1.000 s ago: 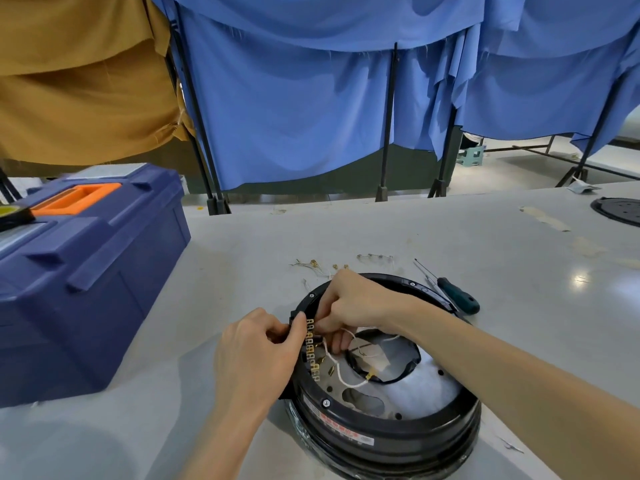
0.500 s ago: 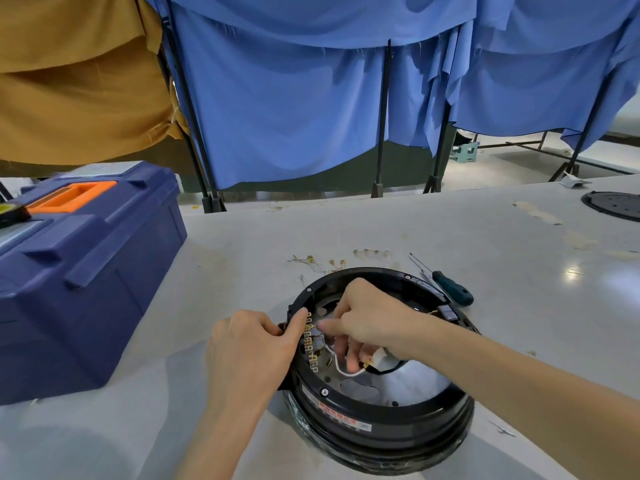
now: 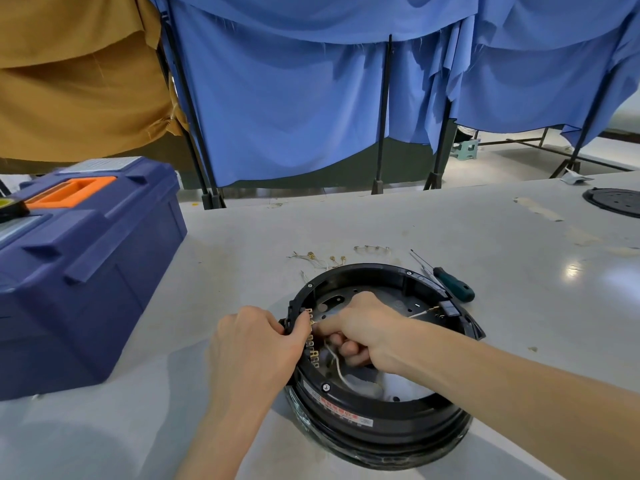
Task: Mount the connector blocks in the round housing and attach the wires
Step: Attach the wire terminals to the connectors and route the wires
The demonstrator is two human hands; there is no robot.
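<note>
1. Housing position: the round housing (image 3: 381, 415) lies open side up on the grey table (image 3: 381, 223), directly in front of you.
2. The connector block (image 3: 312, 341), a strip of brass terminals, stands against the housing's inner left wall.
3. Your left hand (image 3: 256, 344) grips the housing's left rim from outside. Its fingers are curled over the edge, and the thumb tip rests against the upper end of the connector block.
4. Your right hand (image 3: 363, 327) reaches down inside the housing with its fingers curled. Thumb and forefinger pinch the end of the white wire (image 3: 336, 367) right at the block's terminals. Whether the wire's tip is seated in a terminal cannot be told.
5. From that pinch, the white wire loops down across the housing floor.
6. A green-handled screwdriver (image 3: 454, 288) lies on the table just beyond the housing's far right rim.
7. Loose terminals (image 3: 323, 258) are scattered on the table behind the housing.
8. A blue toolbox (image 3: 86, 271) with an orange handle stands on the table to your left, apart from the housing.
</note>
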